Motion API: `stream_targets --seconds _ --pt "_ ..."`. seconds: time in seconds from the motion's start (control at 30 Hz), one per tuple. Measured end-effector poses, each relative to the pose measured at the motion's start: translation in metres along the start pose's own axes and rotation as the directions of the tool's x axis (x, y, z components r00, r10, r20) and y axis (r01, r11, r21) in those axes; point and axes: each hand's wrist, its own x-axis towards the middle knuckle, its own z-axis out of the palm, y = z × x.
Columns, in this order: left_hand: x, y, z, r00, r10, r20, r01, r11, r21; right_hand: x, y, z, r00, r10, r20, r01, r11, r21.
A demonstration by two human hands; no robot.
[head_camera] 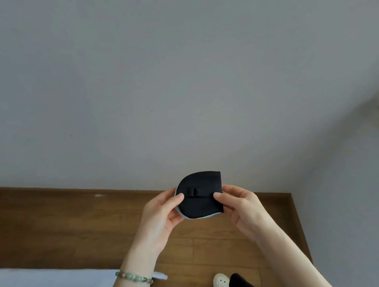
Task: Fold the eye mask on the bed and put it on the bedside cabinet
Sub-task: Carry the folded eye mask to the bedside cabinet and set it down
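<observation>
Near lens: left hand (161, 214) and right hand (238, 205), both pinched shut on folded eye mask (199, 195), held in air above floor (75, 229). Keep halves aligned, strap tucked; maintain both pinches during transfer to cabinet, out of view.

Eye mask (198, 194), black with a pale grey edging, is shown folded in half into a rounded D shape, its straight fold at the right. A short black strap loop is seen across its middle. It is held upright in mid-air above the wooden floor.

A white clog shoe (221, 283) stands on the brown wood floor (75, 229) at six o'clock, below the grey wall (175, 73).
</observation>
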Motion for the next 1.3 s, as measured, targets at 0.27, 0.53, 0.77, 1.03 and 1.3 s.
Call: stream_targets --seconds 0.27,0.53,0.77,1.03,1.3 --pt "0.044 0.002 0.035 0.991 0.028 -0.131 -0.037 0.997 -0.07 0.06 -0.038 -0.022 0.996 0.072 0.046 -0.069 0.996 -0.057" --pt "0.081 0.029 0.008 0.964 0.054 -0.26 -0.077 0.994 -0.078 0.127 -0.035 0.008 0.977 0.174 0.123 -0.16 0.981 -0.113" --pt "0.12 0.072 -0.042 0.935 0.124 -0.332 -0.158 0.984 -0.078 0.197 -0.039 0.073 0.959 0.208 0.191 -0.163 0.961 -0.223" --pt "0.139 0.136 -0.128 0.823 0.21 -0.527 -0.264 0.964 -0.027 0.27 -0.032 0.197 0.894 0.307 0.328 -0.163 0.902 -0.399" --pt "0.142 0.175 -0.214 0.691 0.183 -0.699 -0.378 0.916 -0.135 0.326 -0.004 0.318 0.777 0.426 0.464 -0.13 0.829 -0.544"
